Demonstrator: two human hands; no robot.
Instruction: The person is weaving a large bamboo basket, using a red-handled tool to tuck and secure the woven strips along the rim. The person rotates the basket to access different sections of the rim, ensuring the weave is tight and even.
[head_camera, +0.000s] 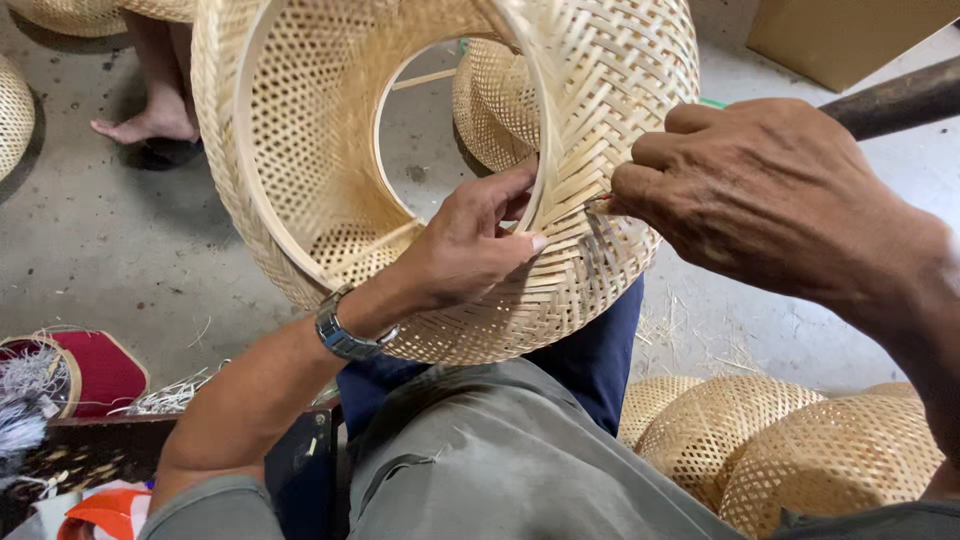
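- The person has a big woven bamboo shade (440, 170) propped on their lap, open side facing them, pretty much dead centre of the scene.
- Left hand (470, 245) is hooked over the inner rim hoop (540, 130), thumb pressed flat on the outside weave, fingers curled inside. Firm grip on the rim.
- Right hand (760, 200) is balled up tight just right of that, fingertips pinching what looks like a thin bamboo strip (598, 205) at the edge of the weave. A dark handle (890, 100) sticks out far right behind it; can't tell if the hand actually holds it.
- Progress-wise: the body looks fully woven, both the open hex part and the tight band. Seems like only some strip ends by the rim are left to finish.
- Finished-looking shades (790, 450) are piled at near right, another one (495, 100) shows through the opening.
- Floor is bare grey concrete (120, 240) with bamboo scraps (700, 340) scattered around.
- Someone else's bare foot (140, 125) is at far left, and a red tray thing (95, 370) sits at near left.
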